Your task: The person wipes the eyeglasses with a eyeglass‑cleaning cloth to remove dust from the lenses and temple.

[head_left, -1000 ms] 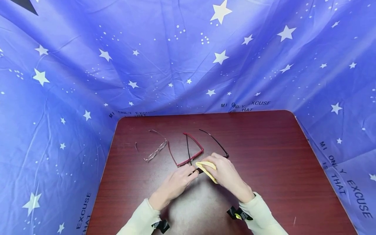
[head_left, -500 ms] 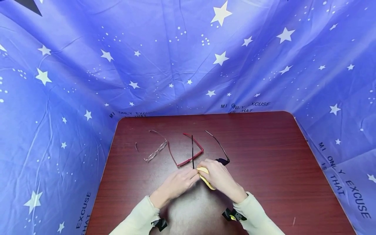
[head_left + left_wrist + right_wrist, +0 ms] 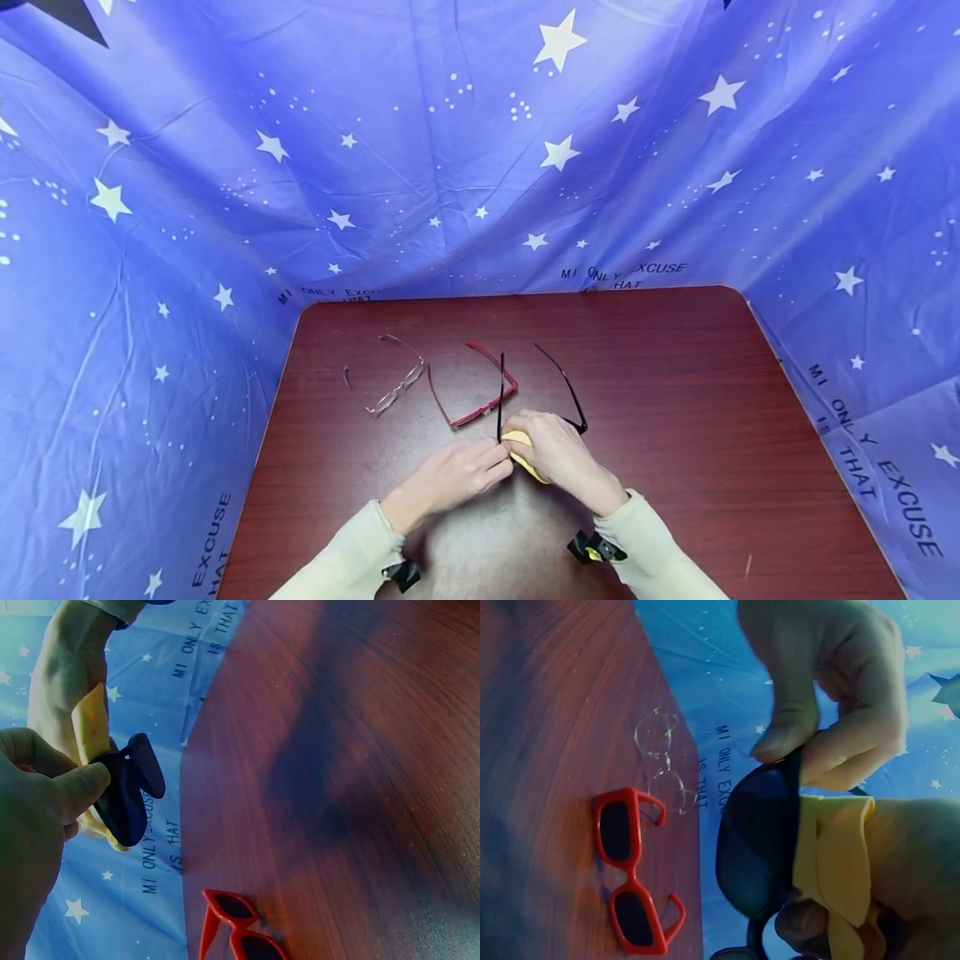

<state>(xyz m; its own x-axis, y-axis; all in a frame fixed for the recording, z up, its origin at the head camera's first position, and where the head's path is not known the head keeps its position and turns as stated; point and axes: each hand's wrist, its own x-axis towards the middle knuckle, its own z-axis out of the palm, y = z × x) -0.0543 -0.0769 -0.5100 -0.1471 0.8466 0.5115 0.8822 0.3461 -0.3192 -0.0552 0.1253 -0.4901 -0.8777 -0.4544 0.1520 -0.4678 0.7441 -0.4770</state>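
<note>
My left hand (image 3: 457, 475) pinches one end of a pair of black sunglasses (image 3: 757, 832) between thumb and fingers. In the head view the temples point away from me, and the hands hide most of the front. A folded yellow cloth (image 3: 832, 847) is gripped in my right hand (image 3: 562, 454), against the back side of a dark lens. In the right wrist view, the right thumb shows below that lens, beside the cloth. The two hands nearly meet above the table.
Red-framed sunglasses (image 3: 474, 414) lie with temples unfolded just beyond my left hand. To their left are clear glasses with thin frames (image 3: 397, 389). The dark red wooden table (image 3: 675, 375) is enclosed by blue star-printed cloth (image 3: 420, 167).
The black sunglasses have turned and shifted slightly right and toward me. My right hand has moved down and a little left with the yellow cloth, while my left hand keeps its pinch.
</note>
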